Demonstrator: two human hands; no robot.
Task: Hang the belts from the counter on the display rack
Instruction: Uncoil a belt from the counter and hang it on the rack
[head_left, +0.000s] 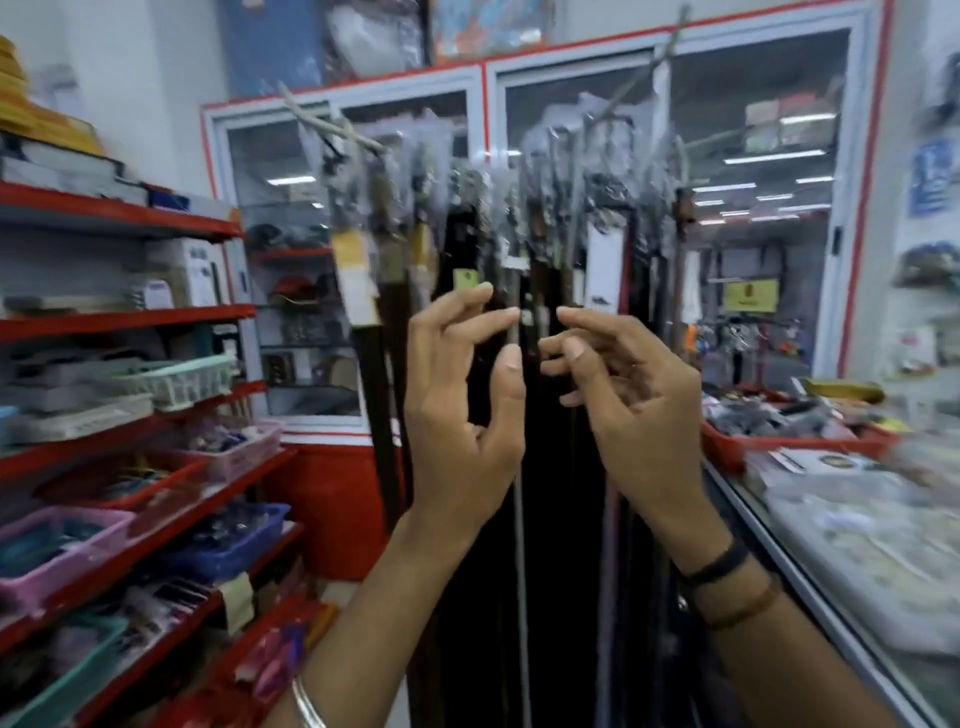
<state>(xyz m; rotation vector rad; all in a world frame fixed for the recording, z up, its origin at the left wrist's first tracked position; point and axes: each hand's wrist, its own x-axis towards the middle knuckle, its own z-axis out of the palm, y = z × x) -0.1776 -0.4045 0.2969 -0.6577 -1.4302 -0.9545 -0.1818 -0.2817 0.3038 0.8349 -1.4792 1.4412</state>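
Observation:
The display rack (343, 132) stands straight ahead, its angled arms crowded with several dark belts (462, 249) in clear wrappers with paper tags. Both my hands are raised in front of the hanging belts at mid-height. My left hand (462, 395) has fingers spread, fingertips close to a thin grey belt (517, 519) that hangs between the hands; I cannot tell if it pinches it. My right hand (618, 379) is half curled beside it, holding nothing I can make out. The view is blurred.
Red shelves (130, 317) with plastic baskets of small goods run along the left. A glass counter (852, 530) with a red tray (789, 441) of items lies on the right. Glass-fronted cabinets (753, 208) stand behind the rack.

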